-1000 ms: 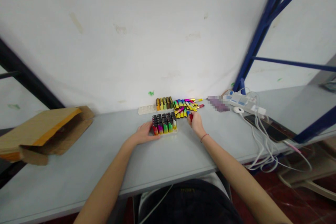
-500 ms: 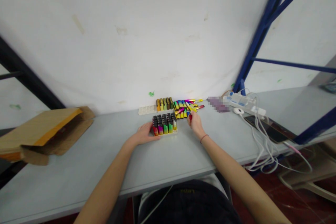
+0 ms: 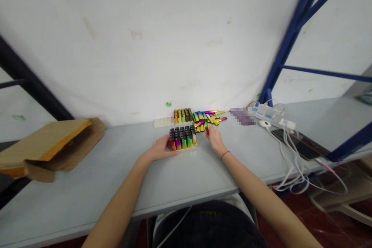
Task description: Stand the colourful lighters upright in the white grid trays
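A small tray [image 3: 183, 146] packed with upright, rainbow-coloured lighters [image 3: 182, 136] stands on the grey table [image 3: 180, 178]. My left hand [image 3: 159, 149] rests against the tray's left side, fingers curled on it. My right hand [image 3: 214, 138] is just right of the tray and pinches a red lighter [image 3: 207, 131]. Behind it lies a loose heap of coloured lighters [image 3: 207, 118]. A second row of lighters [image 3: 182, 115] stands in a white tray [image 3: 163, 122] by the wall.
An open cardboard box [image 3: 49, 148] lies on its side at the left. At the right are a power strip [image 3: 270, 113], white cables [image 3: 287, 155], a dark phone [image 3: 302, 143] and blue rack posts [image 3: 287, 35].
My right hand has moved a little left, toward the tray, with the red lighter in it. My left hand has stayed on the tray.
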A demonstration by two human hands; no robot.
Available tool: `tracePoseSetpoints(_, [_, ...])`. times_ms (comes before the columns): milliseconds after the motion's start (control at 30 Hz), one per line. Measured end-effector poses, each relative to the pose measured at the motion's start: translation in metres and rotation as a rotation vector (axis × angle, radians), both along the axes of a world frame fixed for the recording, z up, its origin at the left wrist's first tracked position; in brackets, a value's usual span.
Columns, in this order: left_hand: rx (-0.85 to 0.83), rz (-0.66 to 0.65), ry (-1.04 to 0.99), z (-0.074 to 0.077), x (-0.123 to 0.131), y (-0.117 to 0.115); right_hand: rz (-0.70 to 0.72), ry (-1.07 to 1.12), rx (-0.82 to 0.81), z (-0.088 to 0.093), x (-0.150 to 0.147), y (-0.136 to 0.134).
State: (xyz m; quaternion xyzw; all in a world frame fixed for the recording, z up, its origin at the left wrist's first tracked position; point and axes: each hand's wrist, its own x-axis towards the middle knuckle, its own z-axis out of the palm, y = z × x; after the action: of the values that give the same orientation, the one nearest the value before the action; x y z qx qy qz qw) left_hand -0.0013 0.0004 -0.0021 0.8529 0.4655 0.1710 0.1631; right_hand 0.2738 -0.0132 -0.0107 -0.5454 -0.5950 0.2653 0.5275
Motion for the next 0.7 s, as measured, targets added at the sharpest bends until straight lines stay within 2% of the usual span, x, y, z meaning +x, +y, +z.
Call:
tracePoseSetpoints(133, [-0.011, 0.008, 0.019, 0.001, 0.0, -0.001, -0.01, 0.0, 0.099, 0.002, -0.002, -0.002])
tracePoseSetpoints(233, [-0.017, 0.002, 0.021, 0.0, 0.0, 0.0, 0.068, 0.007, 0.103, 0.005, 0.001, 0.0])
tracePoseSetpoints(367, [-0.008, -0.003, 0.025, -0.002, -0.001, 0.001, 0.137, -0.055, 0.257, 0.014, 0.006, -0.002])
tracePoseSetpoints(600, [0.002, -0.01, -0.019, -0.001, 0.001, 0.0, 0.43, -0.05, 0.063, 0.016, 0.007, -0.007])
tracePoseSetpoints(700, [-0.002, -0.001, -0.031, -0.001, 0.001, 0.0, 0.493, -0.04, 0.034, 0.013, 0.006, -0.006])
